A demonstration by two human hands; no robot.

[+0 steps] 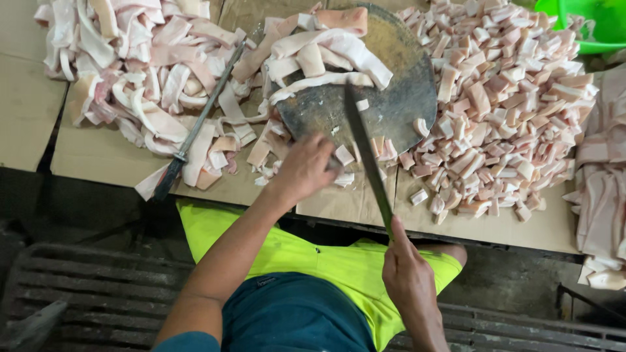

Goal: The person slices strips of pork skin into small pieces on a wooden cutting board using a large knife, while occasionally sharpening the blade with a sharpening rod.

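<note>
My right hand grips the handle of a long dark knife whose blade reaches up over the round dark chopping board. Several long pale pink strips of pork fat lie across the board's far left side. My left hand rests at the board's near edge, fingers curled among small cut pieces. A large heap of cubed fat spreads to the right of the board.
A pile of long uncut fat strips covers the left of the cardboard-lined table, with a sharpening steel lying on it. More strips hang at the right edge. A green basin sits far right. Metal grating lies below.
</note>
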